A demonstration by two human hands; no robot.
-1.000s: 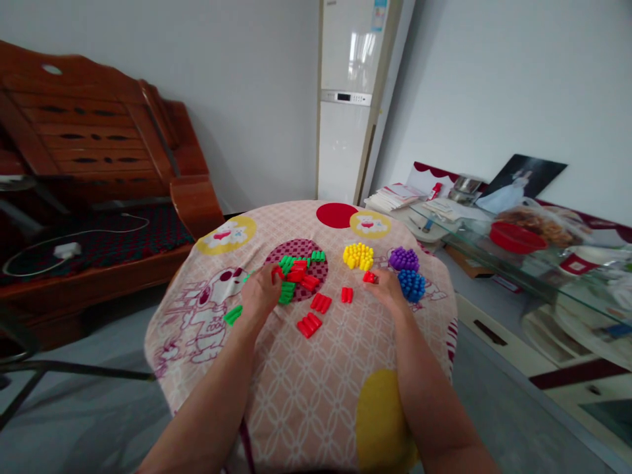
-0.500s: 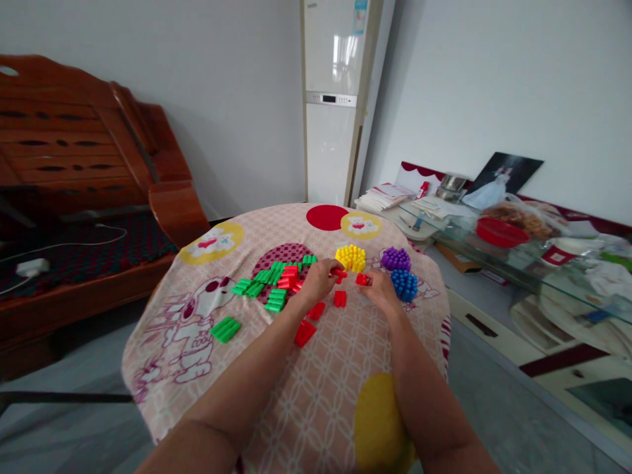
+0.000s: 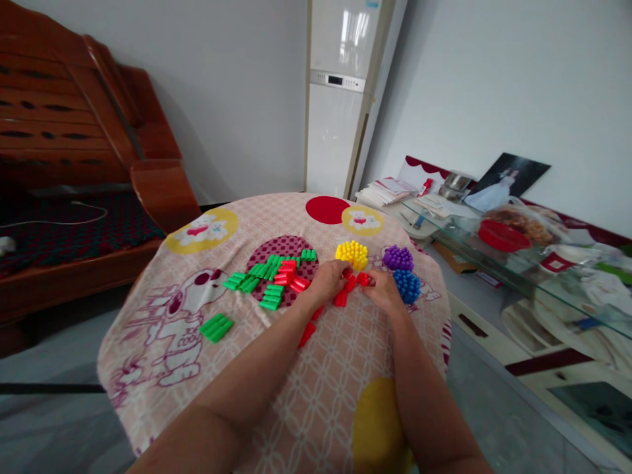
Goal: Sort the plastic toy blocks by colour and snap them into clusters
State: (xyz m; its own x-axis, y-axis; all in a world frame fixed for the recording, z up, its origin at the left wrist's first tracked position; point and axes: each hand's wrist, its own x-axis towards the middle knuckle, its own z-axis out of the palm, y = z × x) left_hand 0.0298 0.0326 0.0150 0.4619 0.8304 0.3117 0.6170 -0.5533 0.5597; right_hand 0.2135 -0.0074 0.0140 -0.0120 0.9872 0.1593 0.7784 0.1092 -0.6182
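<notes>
My left hand (image 3: 330,282) is closed, its fingertips pinched on a small red plastic piece, mostly hidden behind the fingers. Just to its right, my right hand (image 3: 382,291) pinches another red plastic piece (image 3: 364,279). Between and below the hands lie loose red pieces (image 3: 340,299), and one more red piece (image 3: 307,334) is beside my left forearm. Ridged green pieces (image 3: 271,297) are spread to the left, with some red ones (image 3: 286,271) among them. Beyond my hands sits a yellow cluster (image 3: 351,254); purple (image 3: 397,257) and blue (image 3: 407,286) clusters stand to the right.
A patterned cloth (image 3: 316,395) covers the rounded table. At the right, a glass-topped cabinet (image 3: 533,273) carries papers (image 3: 388,191), a red bowl (image 3: 503,236) and a photo. A wooden bench (image 3: 162,191) stands left, a tall white appliance (image 3: 336,131) behind.
My left hand has shifted slightly right, closer to my right hand, over the loose red pieces. My right hand stays nearly in place with its red piece. The camera view has tilted a little.
</notes>
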